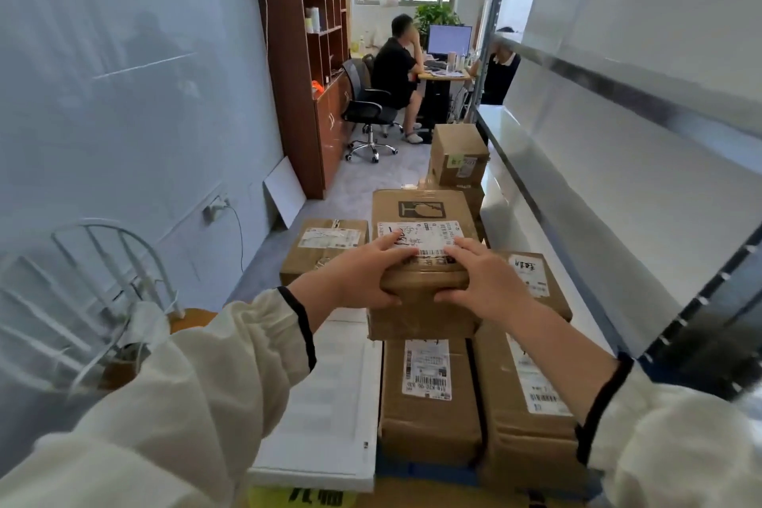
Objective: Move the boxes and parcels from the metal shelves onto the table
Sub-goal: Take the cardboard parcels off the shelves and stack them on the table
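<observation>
Pale blue-white walls are enclosing a narrow office aisle, with grey metal shelving [618, 103] running down the right side and a tall red-brown wooden bookcase [307, 66] standing on the left. Further back, a seated person in a black shirt [393, 70] is sitting on a black swivel chair at a desk with a lit monitor [449, 39].

Both hands are holding a long brown cardboard box with a white shipping label [424, 264] by its near end. The left hand [363, 276] is gripping the near left corner, fingers lying across the top edge and thumb pressing the front face. The right hand [482, 280] is wrapping the near right corner the same way. White sleeves with black cuffs are covering both forearms.

That box is lying on top of a stack of other parcels. Directly below it, a brown cardboard box with an upright white label [429, 392] is sitting beside a second brown labelled carton [532, 396] to its right. A smaller brown box [323, 247] is resting to the left, and a square brown carton [459, 155] is standing farther off, near the shelving. A flat white parcel [325, 396] is lying at the lower left of the stack. Whether the stack is resting on a table cannot be told.
</observation>
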